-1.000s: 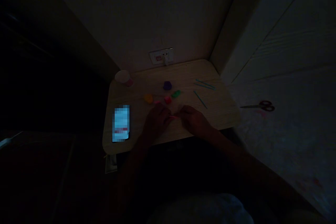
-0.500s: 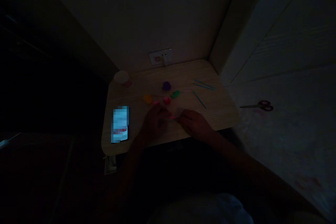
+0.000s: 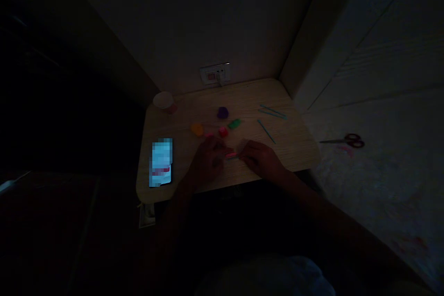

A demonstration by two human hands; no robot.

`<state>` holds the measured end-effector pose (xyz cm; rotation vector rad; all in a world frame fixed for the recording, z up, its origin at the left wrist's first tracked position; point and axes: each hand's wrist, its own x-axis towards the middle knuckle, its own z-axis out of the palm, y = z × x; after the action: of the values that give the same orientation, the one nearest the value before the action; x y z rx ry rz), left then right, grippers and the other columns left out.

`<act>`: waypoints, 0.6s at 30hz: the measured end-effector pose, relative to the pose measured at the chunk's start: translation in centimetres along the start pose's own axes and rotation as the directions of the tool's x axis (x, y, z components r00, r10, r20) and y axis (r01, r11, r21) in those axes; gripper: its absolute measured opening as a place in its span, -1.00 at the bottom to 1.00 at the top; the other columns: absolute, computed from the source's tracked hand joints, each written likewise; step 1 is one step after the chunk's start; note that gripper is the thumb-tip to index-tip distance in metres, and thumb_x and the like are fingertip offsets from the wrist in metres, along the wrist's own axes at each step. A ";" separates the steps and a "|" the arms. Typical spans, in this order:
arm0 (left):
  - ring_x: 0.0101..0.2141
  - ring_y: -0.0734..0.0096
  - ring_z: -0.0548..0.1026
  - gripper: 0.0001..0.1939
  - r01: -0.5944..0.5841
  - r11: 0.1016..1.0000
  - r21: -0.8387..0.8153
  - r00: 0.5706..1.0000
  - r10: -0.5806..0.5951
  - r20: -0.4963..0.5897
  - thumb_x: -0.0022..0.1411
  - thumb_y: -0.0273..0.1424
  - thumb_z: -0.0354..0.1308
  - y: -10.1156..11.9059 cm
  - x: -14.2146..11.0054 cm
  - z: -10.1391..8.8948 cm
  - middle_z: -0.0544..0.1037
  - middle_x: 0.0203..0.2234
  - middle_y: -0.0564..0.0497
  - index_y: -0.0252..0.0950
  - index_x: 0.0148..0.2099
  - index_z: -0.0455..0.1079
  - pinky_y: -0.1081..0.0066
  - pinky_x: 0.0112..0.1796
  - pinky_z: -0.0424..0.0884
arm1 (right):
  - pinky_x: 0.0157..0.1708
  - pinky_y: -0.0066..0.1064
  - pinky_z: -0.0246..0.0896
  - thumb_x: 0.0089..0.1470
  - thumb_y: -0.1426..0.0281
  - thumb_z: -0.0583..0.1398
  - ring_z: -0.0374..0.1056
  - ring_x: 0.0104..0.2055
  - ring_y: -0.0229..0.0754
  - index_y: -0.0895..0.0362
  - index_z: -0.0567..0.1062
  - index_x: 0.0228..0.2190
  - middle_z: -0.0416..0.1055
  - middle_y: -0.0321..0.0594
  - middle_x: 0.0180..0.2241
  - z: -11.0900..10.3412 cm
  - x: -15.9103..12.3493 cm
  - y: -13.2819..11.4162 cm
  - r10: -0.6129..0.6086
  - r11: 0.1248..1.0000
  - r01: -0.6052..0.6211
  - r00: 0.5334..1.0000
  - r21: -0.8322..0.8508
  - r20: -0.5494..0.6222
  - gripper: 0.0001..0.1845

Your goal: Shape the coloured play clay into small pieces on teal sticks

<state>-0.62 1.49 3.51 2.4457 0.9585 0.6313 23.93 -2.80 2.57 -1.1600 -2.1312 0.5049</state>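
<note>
Dimness covers our wooden table (image 3: 243,95). Near its front edge, our left hand (image 3: 207,159) and right hand (image 3: 262,158) pinch a pink strip (image 3: 231,154) between them; beyond lie a red lump (image 3: 223,132), a green piece (image 3: 234,124), a purple lump (image 3: 223,113).

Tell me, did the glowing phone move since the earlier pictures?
No. Judged against the wooden table, the phone stays in the same spot near its left edge; the whole view just shifts slightly.
</note>
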 end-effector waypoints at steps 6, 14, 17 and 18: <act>0.05 0.09 0.39 -0.48 0.011 1.000 -0.025 1.000 -0.011 0.014 0.14 -0.52 0.15 -0.3 0.1 0.0 0.44 -0.01 -0.07 -0.08 0.13 0.57 0.04 0.13 0.32 | -0.23 -0.31 0.29 0.33 0.50 0.12 0.37 -0.25 -0.12 0.12 0.49 -0.35 0.41 -0.14 -0.28 0.1 0.0 0.0 0.043 0.999 -0.043 0.999 -0.007 -0.013 -0.80; 0.03 0.09 0.40 -0.49 -0.034 0.997 -0.063 0.999 0.033 -0.007 0.10 -0.53 0.14 -1.0 0.2 0.2 0.45 -0.03 -0.08 -0.11 0.09 0.59 0.04 0.11 0.33 | -0.22 -0.30 0.29 0.32 0.50 0.11 0.34 -0.24 -0.10 0.10 0.47 -0.36 0.39 -0.13 -0.28 0.5 0.2 0.5 0.030 0.998 -0.031 0.999 -0.052 -0.023 -0.80; 0.04 0.09 0.41 -0.49 -0.015 0.996 -0.084 1.000 0.014 -0.014 0.13 -0.51 0.14 -0.9 0.1 0.1 0.46 -0.04 -0.10 -0.17 0.13 0.55 0.02 0.16 0.33 | -0.21 -0.30 0.29 0.32 0.50 0.12 0.35 -0.23 -0.11 0.11 0.46 -0.35 0.39 -0.14 -0.28 0.1 0.2 0.6 0.018 1.000 -0.018 1.000 -0.003 0.004 -0.81; 0.05 0.09 0.42 -0.51 -0.010 0.995 -0.098 1.000 0.008 -0.027 0.14 -0.50 0.14 -0.8 0.1 0.0 0.47 -0.04 -0.10 -0.19 0.13 0.54 0.02 0.18 0.32 | -0.21 -0.29 0.29 0.32 0.50 0.12 0.35 -0.23 -0.10 0.11 0.46 -0.35 0.39 -0.14 -0.28 0.0 0.2 0.6 0.016 1.000 -0.016 1.000 0.007 0.007 -0.81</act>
<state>-0.97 2.04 3.10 2.3620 0.9053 0.6987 24.16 -2.32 2.31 -1.1739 -2.1257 0.5235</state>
